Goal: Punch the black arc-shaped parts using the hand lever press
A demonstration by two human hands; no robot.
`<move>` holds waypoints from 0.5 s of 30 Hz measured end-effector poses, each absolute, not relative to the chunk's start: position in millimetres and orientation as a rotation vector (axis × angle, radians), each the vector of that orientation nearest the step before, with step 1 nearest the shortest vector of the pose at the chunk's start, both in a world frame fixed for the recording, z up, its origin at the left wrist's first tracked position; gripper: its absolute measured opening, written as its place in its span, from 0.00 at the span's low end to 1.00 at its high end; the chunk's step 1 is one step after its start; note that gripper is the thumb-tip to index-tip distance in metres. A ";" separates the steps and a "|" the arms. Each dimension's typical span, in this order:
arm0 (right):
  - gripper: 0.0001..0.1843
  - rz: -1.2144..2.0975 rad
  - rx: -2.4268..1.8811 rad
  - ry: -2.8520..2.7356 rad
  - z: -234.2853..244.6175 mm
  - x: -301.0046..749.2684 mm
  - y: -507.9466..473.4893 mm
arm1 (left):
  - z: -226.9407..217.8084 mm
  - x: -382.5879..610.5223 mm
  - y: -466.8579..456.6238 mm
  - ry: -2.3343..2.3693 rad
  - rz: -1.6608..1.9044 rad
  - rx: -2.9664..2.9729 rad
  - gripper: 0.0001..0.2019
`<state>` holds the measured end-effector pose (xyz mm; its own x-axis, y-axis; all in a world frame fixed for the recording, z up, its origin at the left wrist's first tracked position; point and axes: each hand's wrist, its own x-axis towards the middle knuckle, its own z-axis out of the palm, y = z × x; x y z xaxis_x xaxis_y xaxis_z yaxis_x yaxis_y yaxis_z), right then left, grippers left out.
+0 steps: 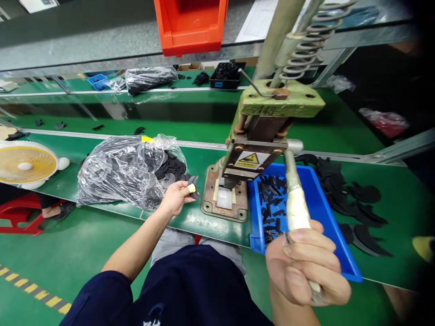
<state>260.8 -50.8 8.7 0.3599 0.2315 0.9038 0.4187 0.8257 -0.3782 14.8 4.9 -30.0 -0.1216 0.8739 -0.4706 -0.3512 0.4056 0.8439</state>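
My right hand [307,265] is wrapped round the tape-covered lever handle [296,199] of a green hand press [282,102]. Pinched in my left hand [177,197] is a dark curved piece [195,194], partly hidden by the fingers; a yellow cover sits on one fingertip. This hand is between the press base [224,213] and a clear plastic bag [118,170] with many black curved pieces spilling from its mouth. A pale block [224,198] lies on the base under the press head.
A blue bin [317,181] of small black parts stands right of the press, with black crescent pieces [363,213] beyond it. At left is a yellow-white fan [25,165]. An orange bin [192,27] sits on the overhead shelf. A person's foot [59,210] shows under the bench.
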 end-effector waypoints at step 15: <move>0.07 0.009 -0.634 -1.358 -3.0 278.7 -62.4 | -47.2 75.6 59.0 1.379 0.960 0.745 0.12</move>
<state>278.7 -62.4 -3.0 0.2381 0.3618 0.9013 0.3495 0.8339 -0.4271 75.6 59.0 -47.2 -0.0566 0.8882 -0.4560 -0.1194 0.4475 0.8863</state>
